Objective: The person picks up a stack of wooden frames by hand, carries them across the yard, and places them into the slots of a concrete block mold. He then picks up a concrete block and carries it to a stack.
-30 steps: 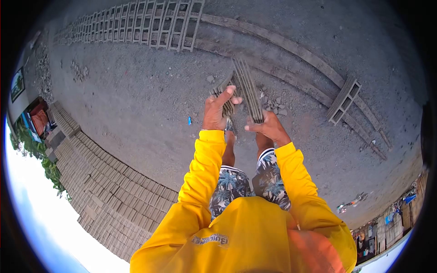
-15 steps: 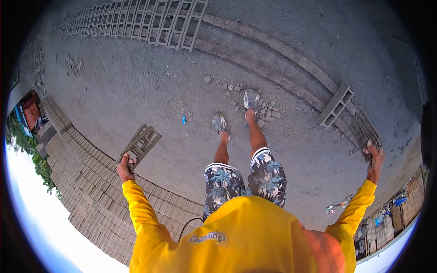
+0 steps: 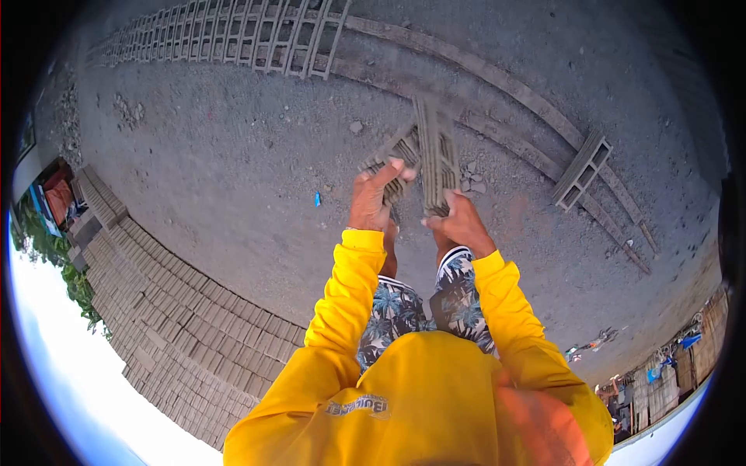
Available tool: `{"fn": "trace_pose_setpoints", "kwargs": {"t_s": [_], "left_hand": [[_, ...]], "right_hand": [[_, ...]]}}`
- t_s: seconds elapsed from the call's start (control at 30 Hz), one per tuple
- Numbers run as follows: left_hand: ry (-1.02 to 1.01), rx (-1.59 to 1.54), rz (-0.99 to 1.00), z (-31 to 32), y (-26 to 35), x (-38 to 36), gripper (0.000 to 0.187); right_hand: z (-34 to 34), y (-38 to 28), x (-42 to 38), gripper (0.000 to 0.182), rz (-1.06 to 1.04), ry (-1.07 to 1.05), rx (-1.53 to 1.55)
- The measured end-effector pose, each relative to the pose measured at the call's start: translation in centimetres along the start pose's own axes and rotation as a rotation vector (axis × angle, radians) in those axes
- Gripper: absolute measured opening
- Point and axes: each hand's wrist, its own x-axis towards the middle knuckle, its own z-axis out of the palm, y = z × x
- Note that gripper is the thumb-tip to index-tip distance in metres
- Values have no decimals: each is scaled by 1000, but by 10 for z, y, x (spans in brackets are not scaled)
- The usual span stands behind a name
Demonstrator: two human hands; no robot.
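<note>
My left hand (image 3: 371, 200) grips the near end of a grey hollow concrete block (image 3: 400, 151), its fingers wrapped round the edge. Beside it, my right hand (image 3: 461, 221) is closed on the near end of a second hollow block (image 3: 439, 155), which points away from me. Both blocks are raised in front of my legs, close together, and slightly blurred. Whether they touch is hard to tell. They partly hide my feet and the small stones behind.
A long row of hollow blocks (image 3: 225, 35) stands at the upper left. One block (image 3: 583, 172) rests across two long rails (image 3: 513, 89) on the right. Stacked blocks (image 3: 194, 318) fill the lower left. Loose stones (image 3: 474, 185) lie near my feet.
Both hands have swung inward from the far sides to the middle, each with its block. The right-hand block has left the rails' right end.
</note>
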Motion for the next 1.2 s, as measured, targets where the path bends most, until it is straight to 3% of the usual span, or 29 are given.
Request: {"fn": "trace_pose_setpoints", "kwargs": {"t_s": [0.07, 0.1, 0.23, 0.37, 0.43, 0.47, 0.6, 0.73, 0.87, 0.97, 1.03, 1.13, 1.17, 1.2], "left_hand": [[-112, 93, 36, 11, 4, -7, 19], [-150, 131, -20, -12, -2, -9, 18], [-67, 263, -40, -77, -6, -46, 21], [-95, 124, -64, -119, -21, -85, 27], [-103, -33, -46, -137, -58, -87, 38], [-128, -105, -22, -135, -68, -90, 41], [-174, -290, 1, -119, -112, -108, 54], [-275, -317, -14, -106, -125, -147, 55], [-456, -217, -21, -76, -114, -203, 61], [-585, -174, -39, -49, -119, -224, 58], [-613, 51, -50, -41, -147, -210, 55], [-540, 264, -107, -20, -174, -191, 54], [-527, 165, -71, -2, -172, -198, 54], [-505, 71, -54, 13, -172, -200, 53]], "right_hand": [[-20, -19, 2, 53, 108, -37, 333], [-30, -28, -3, 51, 172, -73, 499], [-9, -59, -5, 41, -108, -84, 401], [28, -116, -33, 43, 58, -93, -96], [90, -74, -45, 39, -142, 128, -62], [114, -57, -55, 37, -240, 238, -58], [138, -42, -89, 34, -249, 410, 15], [128, -49, -138, 36, -254, 370, -137], [86, -66, -206, 38, -129, 380, 27], [62, -66, -246, 57, -144, 365, -37], [54, -46, -261, 71, -95, 377, -59], [26, -3, -261, 77, -29, 198, 207], [18, 13, -265, 68, -78, 222, 213], [0, 40, -253, 63, -71, 171, 472]]}}
